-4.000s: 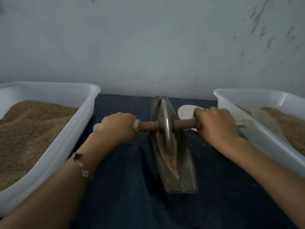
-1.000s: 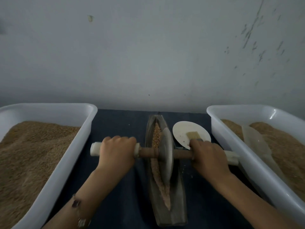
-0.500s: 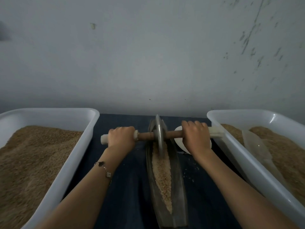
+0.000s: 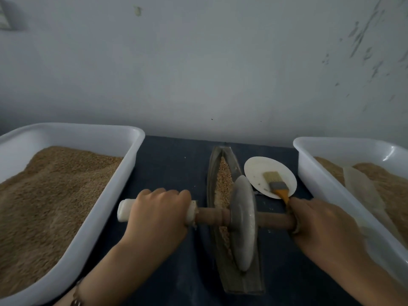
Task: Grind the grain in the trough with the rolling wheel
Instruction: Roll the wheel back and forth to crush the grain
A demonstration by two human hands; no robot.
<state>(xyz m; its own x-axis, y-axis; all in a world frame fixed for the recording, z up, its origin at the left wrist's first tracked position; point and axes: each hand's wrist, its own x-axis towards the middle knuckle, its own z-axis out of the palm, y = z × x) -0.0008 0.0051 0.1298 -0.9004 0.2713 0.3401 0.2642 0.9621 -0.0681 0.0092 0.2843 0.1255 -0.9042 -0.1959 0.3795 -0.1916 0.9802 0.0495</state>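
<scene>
While we grind between two white tubs (image 4: 123,173) of grain, the narrow trough (image 4: 247,281) lies lengthways on the dark cloth (image 4: 172,164); our rolling wheel (image 4: 242,221) stands in its near half; our left hand (image 4: 157,215) and right hand (image 4: 320,226) each clamp an axle end; far grain (image 4: 224,177) looks whole, perhaps coarser than near, so work remains; a brush (image 4: 276,184) rests on a plate (image 4: 256,166).

Two white plastic tubs (image 4: 130,155) (image 4: 309,171) of brown meal flank the dark blue tabletop (image 4: 172,164); round white dish (image 4: 256,168) carries a yellow-handled brush (image 4: 276,184).
</scene>
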